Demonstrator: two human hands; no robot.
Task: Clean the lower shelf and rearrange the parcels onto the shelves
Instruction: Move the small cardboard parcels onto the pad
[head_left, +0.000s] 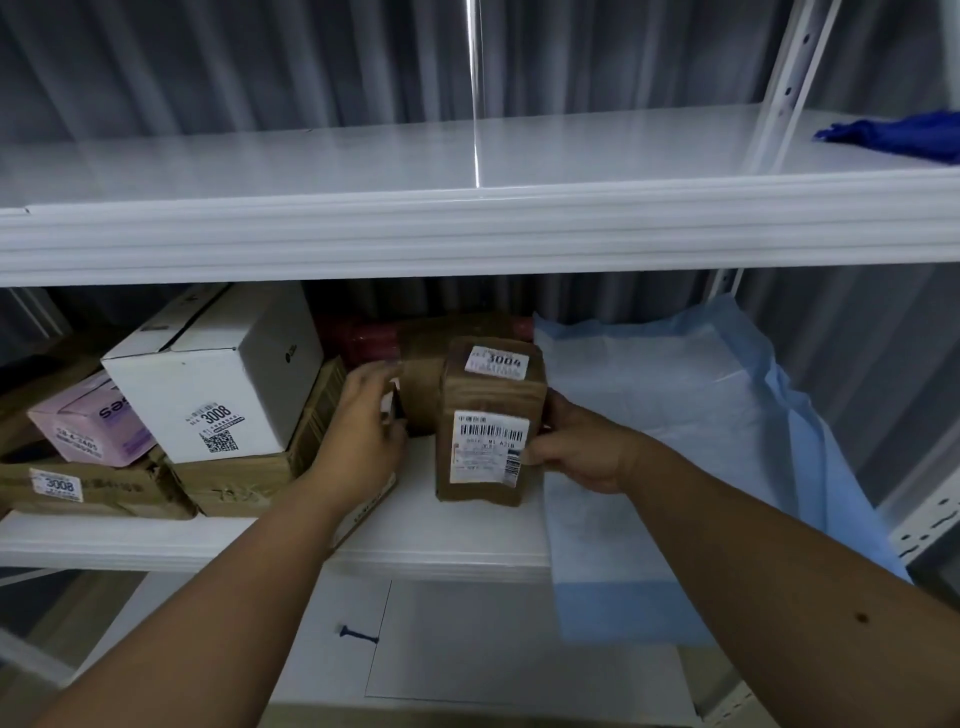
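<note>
The brown parcel (488, 423) stands upright on the shelf (415, 540), right hand (576, 449) fingers curled round its right side. Left hand (363, 421) fingers, loosely spread, touch the parcel behind (421, 384). Blue sheet (675, 415) lies right; boxes (218, 374) crowd left.

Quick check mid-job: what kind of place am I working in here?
Likely a parcel storeroom or pickup point: white metal shelving, a taped brown parcel with barcode and number stickers, and a numbered white box stacked on cartons.
</note>
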